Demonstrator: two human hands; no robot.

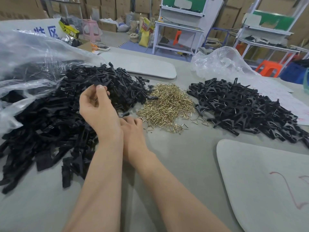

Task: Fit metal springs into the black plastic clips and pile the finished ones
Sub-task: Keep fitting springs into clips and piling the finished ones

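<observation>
Working at the grey table, I have the unfinished black clips heaped along its left edge, spilling from a clear bag; the finished pile lies toward the right edge, the brass springs between them. My left hand is raised over the unfinished heap, fingertips pinching one clip piece. My right hand is curled at the springs' near edge around another black part; whether it holds a spring I cannot tell. Springs tangle, so I judge one lift could drag several out. A bag beyond the far-left corner reads "PRO"; the blue characters I cannot read.
</observation>
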